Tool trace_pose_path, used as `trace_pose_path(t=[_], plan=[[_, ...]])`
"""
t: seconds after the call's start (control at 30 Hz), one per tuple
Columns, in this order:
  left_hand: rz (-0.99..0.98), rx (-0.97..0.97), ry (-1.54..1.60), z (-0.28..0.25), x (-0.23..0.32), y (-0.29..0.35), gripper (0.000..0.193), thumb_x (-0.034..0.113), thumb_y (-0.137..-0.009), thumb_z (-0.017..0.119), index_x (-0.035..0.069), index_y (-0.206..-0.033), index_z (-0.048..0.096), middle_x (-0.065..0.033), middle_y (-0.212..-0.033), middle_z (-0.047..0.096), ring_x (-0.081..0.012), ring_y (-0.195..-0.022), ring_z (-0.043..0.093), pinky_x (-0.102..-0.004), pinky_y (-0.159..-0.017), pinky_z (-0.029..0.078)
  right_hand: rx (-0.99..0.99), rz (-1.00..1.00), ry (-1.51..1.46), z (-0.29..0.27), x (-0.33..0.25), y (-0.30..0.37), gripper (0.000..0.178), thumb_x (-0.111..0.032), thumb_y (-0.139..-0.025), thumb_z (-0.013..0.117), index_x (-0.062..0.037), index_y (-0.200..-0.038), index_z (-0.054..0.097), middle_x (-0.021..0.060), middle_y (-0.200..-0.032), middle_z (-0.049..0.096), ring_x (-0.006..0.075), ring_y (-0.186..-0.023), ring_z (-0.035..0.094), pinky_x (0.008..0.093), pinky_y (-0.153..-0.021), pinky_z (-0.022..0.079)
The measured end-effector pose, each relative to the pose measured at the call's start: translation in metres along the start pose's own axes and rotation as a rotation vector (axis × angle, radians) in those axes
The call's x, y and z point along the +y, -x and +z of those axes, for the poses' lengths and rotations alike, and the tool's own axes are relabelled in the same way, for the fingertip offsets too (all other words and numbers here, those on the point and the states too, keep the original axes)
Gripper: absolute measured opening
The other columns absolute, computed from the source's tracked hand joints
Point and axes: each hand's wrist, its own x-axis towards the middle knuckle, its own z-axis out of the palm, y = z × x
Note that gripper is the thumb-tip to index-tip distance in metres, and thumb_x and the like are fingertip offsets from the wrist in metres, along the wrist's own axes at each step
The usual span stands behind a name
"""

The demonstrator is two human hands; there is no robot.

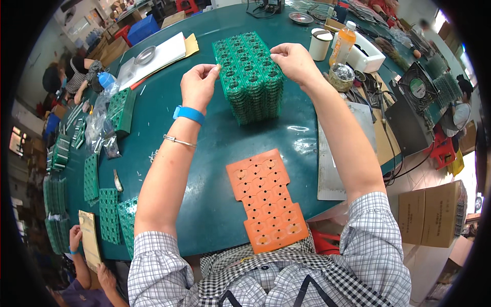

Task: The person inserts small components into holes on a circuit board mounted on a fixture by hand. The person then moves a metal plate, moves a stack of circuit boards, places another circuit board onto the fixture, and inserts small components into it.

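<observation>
A tall stack of green circuit board panels [254, 100] stands on the table ahead of me. My left hand [198, 88] pinches the left edge of the top circuit board panel [245, 59], thumb and fingers together. At the opposite edge, my right hand [296, 62] grips the same panel with its fingertips. Whether that panel is lifted off the stack cannot be made out. Closer to me, between my forearms, lies an orange plate [267, 199] with rows of small holes; its near end reaches past the table edge.
More green panels [109, 215] lie at the left, where another person's hands [75, 238] hold a tan board [90, 240]. A metal plate [332, 169], a fan [415, 88], an orange drink bottle [343, 43] and a white cup [320, 45] stand right. Cardboard boxes [427, 215] sit beyond the table.
</observation>
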Motion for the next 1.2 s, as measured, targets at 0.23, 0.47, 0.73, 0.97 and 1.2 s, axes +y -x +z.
trace_pose_path(t=[0.23,0.47,0.73,0.97,1.2], plan=[[0.013,0.038,0.028,-0.003,-0.008,0.005,0.022,0.021,-0.089,0.073,0.000,-0.096,0.074,-0.0049,-0.082,0.073,-0.0096,-0.073,0.064,-0.0266,-0.068,0.051,-0.006,-0.006,0.004,0.007,-0.001,0.004,0.029,-0.015,-0.091,0.065,0.0021,-0.114,0.069,0.0111,-0.102,0.072,0.0165,-0.093,0.066,0.0308,-0.083,0.051],[0.004,-0.009,0.053,0.005,-0.001,0.004,0.022,0.020,-0.090,0.073,0.000,-0.098,0.073,-0.0037,-0.082,0.072,-0.0075,-0.072,0.061,-0.0247,-0.064,0.049,0.046,-0.029,0.003,-0.003,0.012,0.001,0.029,-0.021,-0.090,0.064,-0.0027,-0.112,0.071,0.0151,-0.101,0.073,0.0246,-0.093,0.070,0.0361,-0.082,0.054],[0.004,-0.010,0.123,-0.056,-0.006,0.026,0.020,0.020,-0.092,0.071,0.003,-0.103,0.072,0.0008,-0.083,0.068,-0.0042,-0.069,0.054,-0.0213,-0.060,0.044,-0.110,-0.515,-0.415,-0.024,-0.077,0.120,0.030,-0.015,-0.101,0.052,0.0029,-0.120,0.064,0.0084,-0.106,0.068,0.0150,-0.095,0.065,0.0293,-0.082,0.050],[0.040,-0.062,-0.434,-0.176,0.017,0.140,0.020,0.010,-0.094,0.066,0.001,-0.112,0.069,0.0004,-0.095,0.068,-0.0050,-0.084,0.059,-0.0204,-0.075,0.047,-0.949,-0.600,-1.014,-0.010,-0.142,0.212,0.014,-0.009,-0.092,0.061,0.0020,-0.096,0.069,0.0131,-0.097,0.070,0.0231,-0.086,0.067,0.0355,-0.076,0.055],[-0.141,0.258,-0.889,-0.266,-0.014,0.270,0.027,0.014,-0.084,0.074,0.003,-0.107,0.068,-0.0116,-0.099,0.069,-0.0237,-0.078,0.064,-0.0331,-0.069,0.051,-0.981,-0.683,-1.301,-0.008,-0.173,0.245,0.012,-0.008,-0.091,0.061,0.0010,-0.091,0.068,0.0134,-0.092,0.069,0.0235,-0.082,0.067,0.0361,-0.072,0.055]])
